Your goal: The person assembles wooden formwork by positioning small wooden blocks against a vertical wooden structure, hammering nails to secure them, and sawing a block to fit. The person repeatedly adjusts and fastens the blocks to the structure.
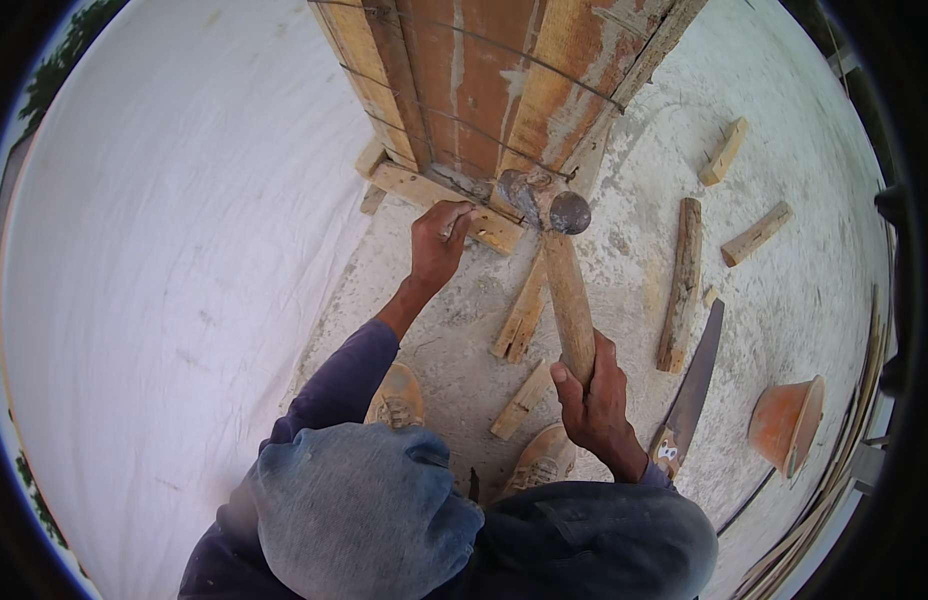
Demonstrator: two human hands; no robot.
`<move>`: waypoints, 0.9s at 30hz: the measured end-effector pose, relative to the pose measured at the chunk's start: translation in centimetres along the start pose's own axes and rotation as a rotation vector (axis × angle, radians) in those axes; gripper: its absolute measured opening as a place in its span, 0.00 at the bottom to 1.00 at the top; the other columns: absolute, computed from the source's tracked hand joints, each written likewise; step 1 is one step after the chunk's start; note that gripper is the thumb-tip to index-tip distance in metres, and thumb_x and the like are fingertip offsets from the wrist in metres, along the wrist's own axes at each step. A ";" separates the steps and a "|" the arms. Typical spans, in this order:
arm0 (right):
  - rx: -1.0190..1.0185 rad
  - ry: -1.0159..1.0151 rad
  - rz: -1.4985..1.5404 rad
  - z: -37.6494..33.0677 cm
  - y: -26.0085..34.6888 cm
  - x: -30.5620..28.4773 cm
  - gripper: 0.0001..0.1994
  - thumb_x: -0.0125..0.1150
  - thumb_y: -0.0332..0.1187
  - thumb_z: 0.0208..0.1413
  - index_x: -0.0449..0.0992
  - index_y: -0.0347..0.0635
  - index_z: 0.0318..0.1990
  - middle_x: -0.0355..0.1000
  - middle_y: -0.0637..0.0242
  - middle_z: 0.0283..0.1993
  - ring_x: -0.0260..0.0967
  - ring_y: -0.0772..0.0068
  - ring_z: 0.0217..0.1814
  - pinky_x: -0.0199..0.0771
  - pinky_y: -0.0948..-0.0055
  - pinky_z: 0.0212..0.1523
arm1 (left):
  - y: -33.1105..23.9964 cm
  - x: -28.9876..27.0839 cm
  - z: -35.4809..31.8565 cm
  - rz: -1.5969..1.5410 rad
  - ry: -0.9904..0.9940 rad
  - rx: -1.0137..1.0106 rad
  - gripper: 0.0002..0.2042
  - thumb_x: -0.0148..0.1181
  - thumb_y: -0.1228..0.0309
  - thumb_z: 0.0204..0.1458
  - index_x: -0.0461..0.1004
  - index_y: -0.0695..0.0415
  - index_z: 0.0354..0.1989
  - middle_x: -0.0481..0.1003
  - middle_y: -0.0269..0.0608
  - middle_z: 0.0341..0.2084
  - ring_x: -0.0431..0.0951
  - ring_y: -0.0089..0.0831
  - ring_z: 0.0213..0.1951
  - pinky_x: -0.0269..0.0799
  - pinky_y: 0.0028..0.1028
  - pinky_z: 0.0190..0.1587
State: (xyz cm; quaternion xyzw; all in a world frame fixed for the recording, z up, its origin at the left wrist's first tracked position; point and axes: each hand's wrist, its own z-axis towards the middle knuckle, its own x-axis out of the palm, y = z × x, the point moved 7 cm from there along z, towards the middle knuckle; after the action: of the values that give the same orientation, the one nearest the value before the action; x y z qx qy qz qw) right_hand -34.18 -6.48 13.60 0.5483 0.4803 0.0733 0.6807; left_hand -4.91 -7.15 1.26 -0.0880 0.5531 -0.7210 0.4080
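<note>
My right hand [598,405] is wrapped round the wooden handle of a hammer [568,300]. Its worn, rounded metal head is raised in front of the foot of a timber column form [464,90]. A short wooden batten [412,186] lies across the base of that form. Close over this batten is my left hand [439,245], its fingers curled into a pinch near the batten's right half. Whatever the fingertips may hold is too small to make out.
Wire ties cross the form's boards. Wood offcuts [524,310] lie before my shoes [396,398]. To the right are a rough wood length [681,285], a handsaw [696,380], smaller blocks [756,234] and an orange bucket [784,425]. White sheeting [164,250] spreads along the left.
</note>
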 end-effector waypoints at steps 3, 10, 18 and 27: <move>0.072 0.007 -0.038 2.0 -1.1 0.7 0.26 0.58 0.38 0.71 0.60 0.30 0.67 0.77 0.39 0.40 0.80 0.38 0.35 0.78 0.50 0.35 | -0.2 0.0 0.0 -0.022 -0.002 0.014 0.05 0.67 0.79 0.59 0.82 0.65 0.42 0.83 0.51 0.37 0.85 0.46 0.39 0.78 0.34 0.42; 0.204 0.103 -0.114 4.2 -2.6 3.2 0.22 0.57 0.38 0.72 0.62 0.33 0.64 0.76 0.45 0.31 0.78 0.44 0.27 0.76 0.52 0.29 | 0.4 -0.7 0.1 0.004 0.008 0.018 0.05 0.67 0.79 0.59 0.82 0.65 0.42 0.83 0.51 0.37 0.84 0.49 0.37 0.79 0.36 0.41; 0.041 -0.052 -0.096 4.1 0.5 0.3 0.22 0.59 0.37 0.70 0.62 0.32 0.63 0.77 0.43 0.32 0.81 0.44 0.30 0.78 0.54 0.30 | -0.3 -0.1 -0.1 0.072 0.046 0.061 0.05 0.67 0.78 0.59 0.82 0.63 0.42 0.83 0.51 0.36 0.83 0.49 0.36 0.79 0.39 0.39; 0.127 -0.039 -0.076 3.9 0.2 1.1 0.19 0.58 0.34 0.70 0.63 0.34 0.61 0.77 0.41 0.32 0.80 0.39 0.32 0.77 0.50 0.31 | -0.1 -0.2 -0.1 0.078 0.030 0.109 0.05 0.66 0.78 0.59 0.82 0.63 0.42 0.83 0.51 0.36 0.83 0.49 0.37 0.79 0.39 0.39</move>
State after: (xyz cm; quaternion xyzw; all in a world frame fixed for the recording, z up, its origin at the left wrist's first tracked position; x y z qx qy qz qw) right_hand -30.64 -8.33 12.88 0.5730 0.4911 0.0059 0.6561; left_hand -4.90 -6.92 1.38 -0.0331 0.5220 -0.7349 0.4315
